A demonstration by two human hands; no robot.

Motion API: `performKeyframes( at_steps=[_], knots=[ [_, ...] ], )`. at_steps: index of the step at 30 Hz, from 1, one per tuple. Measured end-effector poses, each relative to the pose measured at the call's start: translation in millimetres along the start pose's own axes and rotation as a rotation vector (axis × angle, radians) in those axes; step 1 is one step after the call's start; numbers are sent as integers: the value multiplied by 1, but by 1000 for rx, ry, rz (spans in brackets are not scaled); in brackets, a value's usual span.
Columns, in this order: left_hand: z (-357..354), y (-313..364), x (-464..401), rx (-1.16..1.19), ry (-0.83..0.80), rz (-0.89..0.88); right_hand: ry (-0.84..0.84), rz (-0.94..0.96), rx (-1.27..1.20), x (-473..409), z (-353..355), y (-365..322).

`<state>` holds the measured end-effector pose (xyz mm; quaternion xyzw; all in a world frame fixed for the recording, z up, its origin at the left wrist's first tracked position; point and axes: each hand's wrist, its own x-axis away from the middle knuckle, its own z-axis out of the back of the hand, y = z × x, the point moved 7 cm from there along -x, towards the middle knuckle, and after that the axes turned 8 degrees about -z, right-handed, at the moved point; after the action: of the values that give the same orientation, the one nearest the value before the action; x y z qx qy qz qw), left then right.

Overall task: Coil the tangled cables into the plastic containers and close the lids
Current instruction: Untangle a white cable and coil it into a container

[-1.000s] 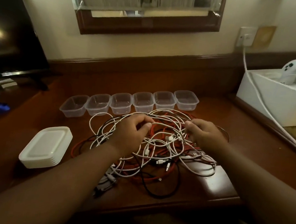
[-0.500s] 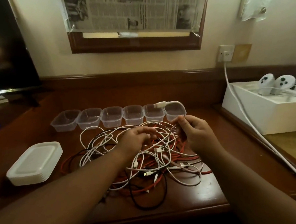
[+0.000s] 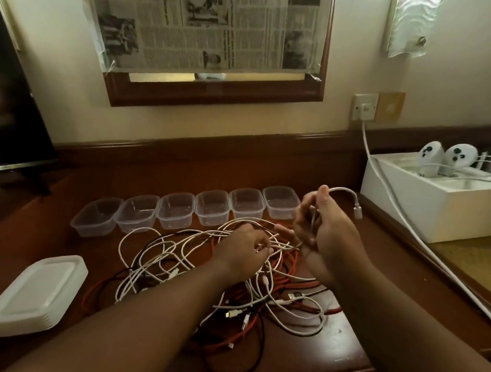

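While a tangle of white, red and black cables (image 3: 229,277) lies heaped on the dark wooden worktop (image 3: 351,355), one white cable (image 3: 344,192) is held up in the right hand (image 3: 321,226), fingers curled round it, its plug end arching over and hanging just beside the hand; the left hand (image 3: 244,250) is lowered into the heap, white strands pinched between its fingertips. Six clear plastic containers (image 3: 175,212) are lined up in a row behind the heap, all open and nothing seen inside them; the row's right end is partly hidden by the raised hand. A stack of white lids (image 3: 37,294) is set at the front left of the worktop, apart from the cables. To the right, a white box (image 3: 440,204) is seen with two white controllers (image 3: 447,159) standing in it; a thick white cord (image 3: 387,193) is run from a wall socket (image 3: 365,107) down past the box. A frame covered with newspaper (image 3: 212,23) is hung on the wall above; a dark screen (image 3: 3,102) is seen at far left.
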<state>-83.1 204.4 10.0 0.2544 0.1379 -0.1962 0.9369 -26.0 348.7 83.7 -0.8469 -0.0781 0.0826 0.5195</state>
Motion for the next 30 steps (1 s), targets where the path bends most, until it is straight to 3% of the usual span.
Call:
performKeyframes(
  at_steps=[2,4,7,9,11,17,19,22,24,25,27,30],
  knots=[
    [5,-2,-1,-56,52,-35,107,10,234,-6,7,0],
    [16,-2,-2,-74,144,-66,193,53,691,-15,15,0],
    [27,3,-2,-165,224,-171,72,-62,1191,-33,15,20],
    [27,8,-1,-226,232,-269,-58,-212,1388,-38,13,38],
    [25,7,-1,-231,223,-306,-88,-220,1448,-40,7,41],
    [25,-31,-4,17,229,-55,71,411,1155,-31,-21,-1],
    [23,-45,-5,68,180,19,23,324,741,-28,-22,-6],
    [17,-59,-1,-52,69,15,-93,135,94,-26,-26,-10],
    [14,-67,3,-114,32,-5,-114,104,-123,-26,-28,-18],
    [14,-70,4,-115,20,-3,-92,115,-79,-27,-28,-22],
    [16,-74,6,-70,15,28,-39,163,245,-30,-26,-24],
    [26,-71,1,-25,34,31,70,174,1194,-44,-20,-7]
  ],
)
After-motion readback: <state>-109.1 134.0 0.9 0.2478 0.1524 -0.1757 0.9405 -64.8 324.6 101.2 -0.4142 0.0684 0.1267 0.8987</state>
